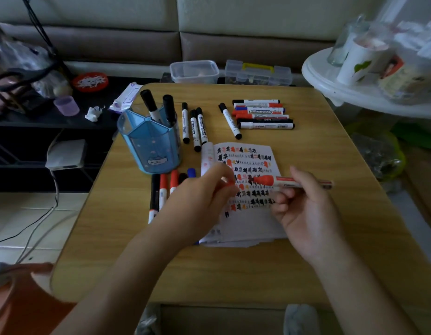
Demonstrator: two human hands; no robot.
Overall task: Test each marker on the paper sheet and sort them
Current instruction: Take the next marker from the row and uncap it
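Head view: nearest, the right hand [303,209] has its fingers curled round the barrel of a red marker [282,182], held just above the paper sheet [248,226]. The marker's long axis runs left to right, red nose pointing at the left hand [197,197]. That hand pinches what looks like the red cap [230,184], blurred, just off the nose, so cap and nose must line up along that axis. Farther off stand the blue holder [149,146] and sorted markers [260,114].

One blue holder [150,147] — two black markers [150,105] inside.
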